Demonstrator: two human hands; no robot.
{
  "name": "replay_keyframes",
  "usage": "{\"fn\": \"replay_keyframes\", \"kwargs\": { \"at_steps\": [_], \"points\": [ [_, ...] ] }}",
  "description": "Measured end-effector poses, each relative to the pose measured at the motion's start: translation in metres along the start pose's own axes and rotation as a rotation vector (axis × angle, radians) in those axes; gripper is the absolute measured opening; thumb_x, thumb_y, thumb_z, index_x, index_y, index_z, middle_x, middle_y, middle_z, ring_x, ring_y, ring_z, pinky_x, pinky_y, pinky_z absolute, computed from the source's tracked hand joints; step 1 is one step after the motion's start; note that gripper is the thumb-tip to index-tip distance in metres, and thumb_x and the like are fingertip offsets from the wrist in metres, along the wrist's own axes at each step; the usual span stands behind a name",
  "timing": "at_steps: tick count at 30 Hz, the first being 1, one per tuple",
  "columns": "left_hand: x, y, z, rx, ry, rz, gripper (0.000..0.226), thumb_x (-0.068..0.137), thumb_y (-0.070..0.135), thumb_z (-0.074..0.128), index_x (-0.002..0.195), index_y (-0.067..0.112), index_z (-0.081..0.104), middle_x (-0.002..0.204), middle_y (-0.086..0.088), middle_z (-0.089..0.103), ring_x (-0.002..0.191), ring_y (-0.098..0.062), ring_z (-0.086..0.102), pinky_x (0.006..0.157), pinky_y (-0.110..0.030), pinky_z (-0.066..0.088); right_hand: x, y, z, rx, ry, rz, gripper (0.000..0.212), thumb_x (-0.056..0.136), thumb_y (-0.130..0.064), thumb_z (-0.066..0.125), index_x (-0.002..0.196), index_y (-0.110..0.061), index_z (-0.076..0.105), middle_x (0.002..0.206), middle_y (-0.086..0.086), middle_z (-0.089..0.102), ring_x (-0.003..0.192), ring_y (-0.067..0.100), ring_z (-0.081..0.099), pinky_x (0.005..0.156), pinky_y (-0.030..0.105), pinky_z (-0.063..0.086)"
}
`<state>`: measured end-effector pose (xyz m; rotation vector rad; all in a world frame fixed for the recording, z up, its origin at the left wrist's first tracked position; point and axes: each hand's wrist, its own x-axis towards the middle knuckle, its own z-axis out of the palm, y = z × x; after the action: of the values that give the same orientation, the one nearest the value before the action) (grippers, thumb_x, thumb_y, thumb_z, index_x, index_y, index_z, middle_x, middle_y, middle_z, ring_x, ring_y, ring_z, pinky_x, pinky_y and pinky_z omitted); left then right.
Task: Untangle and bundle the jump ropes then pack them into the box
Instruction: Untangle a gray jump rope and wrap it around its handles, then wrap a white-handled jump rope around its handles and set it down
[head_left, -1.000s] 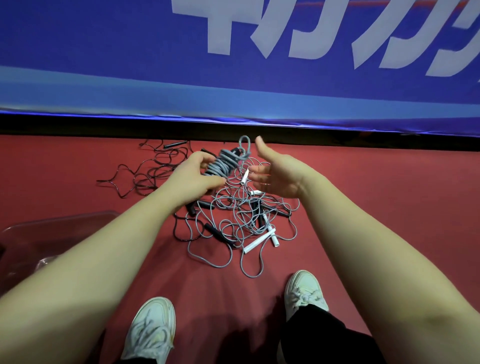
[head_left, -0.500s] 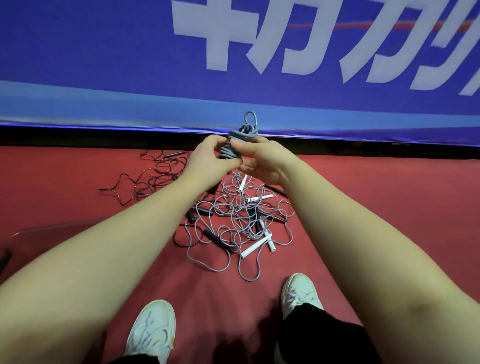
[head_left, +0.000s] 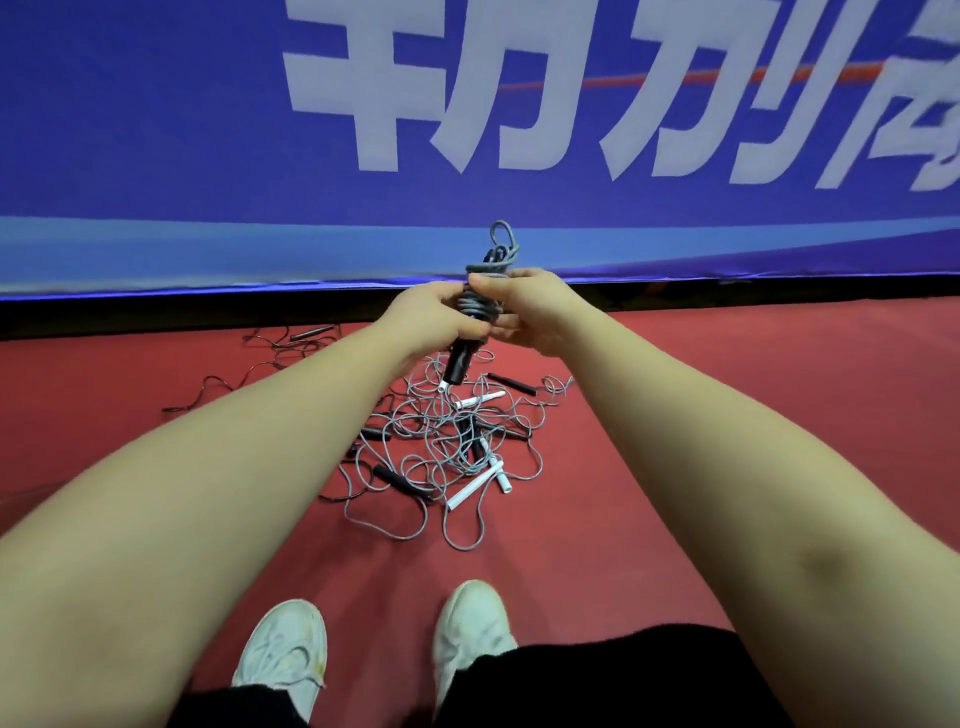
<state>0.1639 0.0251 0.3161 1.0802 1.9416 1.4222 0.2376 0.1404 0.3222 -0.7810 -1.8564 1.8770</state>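
Two bare hands hold one wound jump rope up in front of a lettered banner.

The blue fabric banner (head_left: 156, 130) fills the view from 9 to 3 o'clock; its large white block characters (head_left: 395, 88) are cut off at the top edge and cannot be read whole. At the centre, the grey coiled jump rope bundle with black handles (head_left: 500, 244) stands almost upright, its long axis running from 7 to 1 o'clock: the rope loop points up at the banner and a black handle end (head_left: 458, 365) points down. The left hand (head_left: 434, 322) has its fingers (head_left: 470, 328) curled round the bundle's middle; the right hand (head_left: 527, 306) pinches the upper coils. Below, towards 6 o'clock, the tangled heap of grey ropes with black and white handles (head_left: 452, 452) lies on the red floor (head_left: 727, 415), with a thin black rope (head_left: 280, 356) at 9 o'clock of it.
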Motion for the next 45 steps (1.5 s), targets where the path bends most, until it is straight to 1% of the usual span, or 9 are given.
{"fn": "replay_keyframes", "kwargs": {
  "at_steps": [4, 8, 10, 12, 15, 22, 30, 40, 45],
  "points": [
    [0.017, -0.009, 0.033, -0.1, 0.006, -0.055, 0.035, 0.081, -0.005, 0.066, 0.11, 0.014, 0.065, 0.098, -0.009, 0.067, 0.094, -0.023, 0.066, 0.081, -0.027, 0.052, 0.009, 0.019, -0.022, -0.012, 0.044, -0.027, 0.041, 0.082, -0.012, 0.071, 0.118, -0.008, 0.052, 0.092, 0.005, 0.066, 0.063, 0.007, 0.061, 0.049, 0.017, 0.044],
    [0.04, -0.037, 0.065, -0.217, -0.07, -0.135, 0.03, 0.083, -0.008, 0.064, 0.103, 0.014, 0.062, 0.089, -0.004, 0.066, 0.083, -0.016, 0.065, 0.07, -0.016, 0.054, 0.025, 0.05, -0.048, -0.079, 0.062, 0.04, 0.051, 0.079, 0.0, 0.07, 0.122, -0.01, 0.044, 0.096, 0.007, 0.063, 0.055, 0.004, 0.062, 0.049, 0.017, 0.046],
    [0.056, -0.056, 0.08, -0.265, -0.117, -0.207, 0.027, 0.084, -0.008, 0.062, 0.104, 0.01, 0.063, 0.09, -0.006, 0.066, 0.081, -0.013, 0.065, 0.072, -0.017, 0.054, 0.036, 0.067, -0.064, -0.141, 0.107, 0.061, 0.06, 0.078, 0.001, 0.07, 0.129, -0.009, 0.039, 0.099, 0.009, 0.062, 0.067, 0.01, 0.064, 0.059, 0.023, 0.053],
    [0.074, -0.076, 0.091, -0.184, -0.136, -0.286, 0.026, 0.086, -0.004, 0.062, 0.11, 0.004, 0.061, 0.098, -0.01, 0.063, 0.088, -0.018, 0.061, 0.082, -0.027, 0.051, 0.049, 0.089, -0.08, -0.268, 0.169, 0.079, 0.069, 0.075, -0.004, 0.073, 0.135, -0.01, 0.038, 0.102, 0.008, 0.061, 0.085, 0.018, 0.062, 0.08, 0.031, 0.054],
    [0.093, -0.106, 0.096, 0.15, -0.143, -0.357, 0.056, 0.088, 0.015, 0.066, 0.139, 0.005, 0.045, 0.134, -0.012, 0.054, 0.12, -0.025, 0.053, 0.107, -0.034, 0.039, 0.072, 0.135, -0.104, -0.487, 0.239, 0.175, 0.064, 0.074, -0.012, 0.072, 0.131, -0.013, 0.043, 0.101, 0.006, 0.059, 0.087, 0.019, 0.058, 0.078, 0.027, 0.049],
    [0.139, -0.166, 0.113, 0.601, -0.296, -0.197, 0.065, 0.092, 0.028, 0.059, 0.148, 0.011, 0.03, 0.153, -0.007, 0.032, 0.138, -0.022, 0.035, 0.108, -0.025, 0.027, 0.104, 0.259, -0.13, -0.892, 0.29, 0.436, 0.061, 0.079, -0.026, 0.064, 0.135, -0.016, 0.04, 0.123, 0.018, 0.046, 0.112, 0.039, 0.052, 0.097, 0.043, 0.044],
    [0.148, -0.23, 0.135, 0.774, -0.501, -0.145, 0.07, 0.092, 0.035, 0.058, 0.15, 0.015, 0.025, 0.154, -0.013, 0.025, 0.14, -0.027, 0.03, 0.112, -0.032, 0.028, 0.097, 0.342, -0.129, -1.155, 0.168, 0.613, 0.058, 0.081, -0.025, 0.067, 0.131, -0.013, 0.039, 0.128, 0.016, 0.041, 0.118, 0.039, 0.046, 0.095, 0.042, 0.04],
    [0.139, -0.233, 0.113, 0.828, -0.457, -0.192, 0.054, 0.092, 0.034, 0.056, 0.139, 0.013, 0.042, 0.141, -0.014, 0.038, 0.126, -0.03, 0.044, 0.103, -0.033, 0.037, 0.089, 0.356, -0.123, -1.207, 0.185, 0.723, 0.057, 0.085, -0.028, 0.061, 0.133, -0.014, 0.034, 0.133, 0.012, 0.038, 0.123, 0.033, 0.042, 0.097, 0.04, 0.039],
    [0.126, -0.227, 0.096, 0.856, -0.41, -0.241, 0.055, 0.091, 0.033, 0.057, 0.141, 0.016, 0.042, 0.143, -0.016, 0.038, 0.131, -0.032, 0.04, 0.109, -0.036, 0.034, 0.103, 0.325, -0.096, -1.245, 0.187, 0.654, 0.053, 0.089, -0.029, 0.051, 0.137, -0.016, 0.033, 0.14, 0.01, 0.033, 0.128, 0.03, 0.037, 0.101, 0.039, 0.035]
  ]
}}
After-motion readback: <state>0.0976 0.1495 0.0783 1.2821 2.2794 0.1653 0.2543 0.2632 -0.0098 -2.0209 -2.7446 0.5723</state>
